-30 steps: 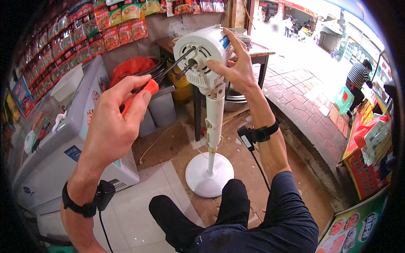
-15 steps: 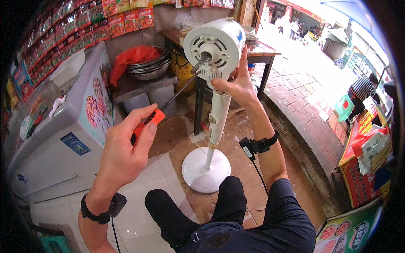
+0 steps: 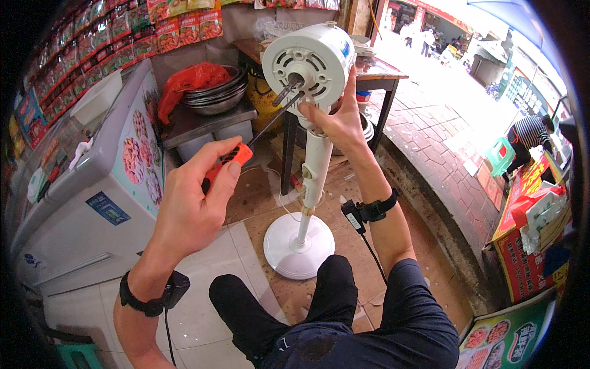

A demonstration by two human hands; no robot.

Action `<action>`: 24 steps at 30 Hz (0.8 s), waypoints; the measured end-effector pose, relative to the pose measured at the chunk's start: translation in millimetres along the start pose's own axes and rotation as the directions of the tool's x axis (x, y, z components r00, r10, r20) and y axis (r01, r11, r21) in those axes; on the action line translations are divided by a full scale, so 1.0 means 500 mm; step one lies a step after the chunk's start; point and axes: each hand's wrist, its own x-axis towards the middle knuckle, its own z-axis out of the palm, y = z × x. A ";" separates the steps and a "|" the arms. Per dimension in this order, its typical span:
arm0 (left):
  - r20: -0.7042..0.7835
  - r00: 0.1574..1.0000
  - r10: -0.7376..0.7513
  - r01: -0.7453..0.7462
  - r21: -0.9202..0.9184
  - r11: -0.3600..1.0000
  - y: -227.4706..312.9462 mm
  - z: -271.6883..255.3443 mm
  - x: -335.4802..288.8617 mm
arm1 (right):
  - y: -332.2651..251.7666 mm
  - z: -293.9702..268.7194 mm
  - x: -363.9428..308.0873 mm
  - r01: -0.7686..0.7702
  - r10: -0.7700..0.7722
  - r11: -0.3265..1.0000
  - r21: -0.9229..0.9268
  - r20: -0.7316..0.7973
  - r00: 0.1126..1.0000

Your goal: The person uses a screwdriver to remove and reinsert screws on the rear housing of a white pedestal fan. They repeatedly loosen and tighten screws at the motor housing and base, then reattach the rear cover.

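A white pedestal fan stands before me without blades or cage, its motor housing (image 3: 335, 52) facing me. A bare metal shaft (image 3: 284, 93) sticks out of the slotted front. My left hand (image 3: 190, 200) is closed round the orange-and-black handle of a screwdriver (image 3: 268, 128). Its long shank slants up to the lower front of the housing, where the tip meets the plastic beneath the shaft. My right hand (image 3: 344, 126) grips the housing from the right, thumb at the front near the tip, other fingers partly hidden behind. The fan's pole (image 3: 317, 163) rises from a round white base (image 3: 283, 255).
At left stands a grey chest freezer (image 3: 92, 184), below hanging red packets (image 3: 184, 31). Stacked metal basins (image 3: 215, 101) with a red plastic bag (image 3: 190, 86) sit behind. A wooden table (image 3: 384, 77) is behind the fan. Outside at right, a person in stripes (image 3: 530, 135) bends over.
My left hand has moved up and right with the screwdriver, bringing its tip against the housing's lower front. My right thumb has shifted left and up along the housing.
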 end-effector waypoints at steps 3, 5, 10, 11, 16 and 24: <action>-0.019 0.999 0.046 -0.045 0.034 0.998 0.013 0.005 0.001 | -0.001 0.003 -0.004 -0.018 0.017 0.999 -0.037 -0.026 1.000; -0.044 0.980 0.192 -0.180 0.196 0.964 0.026 0.008 0.002 | 0.002 0.002 -0.006 -0.028 0.025 0.997 -0.069 -0.047 0.999; 0.065 0.997 -0.033 0.024 0.133 0.991 0.057 -0.002 0.001 | 0.024 0.006 -0.005 0.018 -0.025 0.997 -0.079 -0.090 0.996; 0.057 0.998 -0.034 0.027 0.129 0.991 0.060 -0.001 0.002 | 0.029 0.006 -0.006 0.027 -0.039 0.993 -0.117 -0.108 0.993; 0.014 0.982 0.189 -0.184 0.300 0.936 0.056 0.016 -0.001 | 0.037 0.003 -0.010 0.055 -0.093 0.966 -0.253 -0.141 0.986; 0.023 0.950 0.311 -0.286 0.463 0.839 0.037 0.020 0.008 | 0.038 0.000 -0.002 0.067 -0.077 0.994 -0.084 -0.123 0.989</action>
